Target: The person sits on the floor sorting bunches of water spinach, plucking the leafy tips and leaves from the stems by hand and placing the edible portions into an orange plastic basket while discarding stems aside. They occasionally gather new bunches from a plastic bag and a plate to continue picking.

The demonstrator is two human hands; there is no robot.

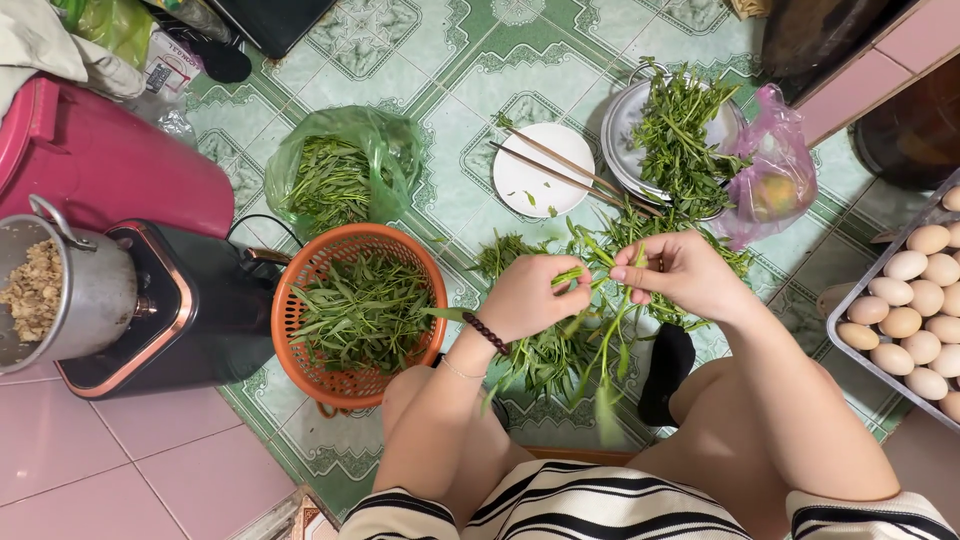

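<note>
The left hand and the right hand are pinching the same green stalk between thumb and fingers, holding it above a loose heap of leafy greens that is lying on the floor between the person's knees. A dark bead bracelet is sitting on the left wrist.

Just left of the left hand, an orange plastic basket is holding picked green stems and leaves. Beyond it, a green plastic bag is gaping open with more stems inside. A round white plate is carrying a pair of chopsticks laid across it, and beside it a metal bowl is heaped with leafy sprigs. A pink plastic bag is leaning against that bowl with something yellowish inside. At the right edge, a grey tray is holding rows of pale brown eggs. At the left, a metal pot of crumbly beige food is resting on a black appliance, next to a red bin.

The floor is showing green patterned tiles, giving way to plain pink tiles at the lower left.
</note>
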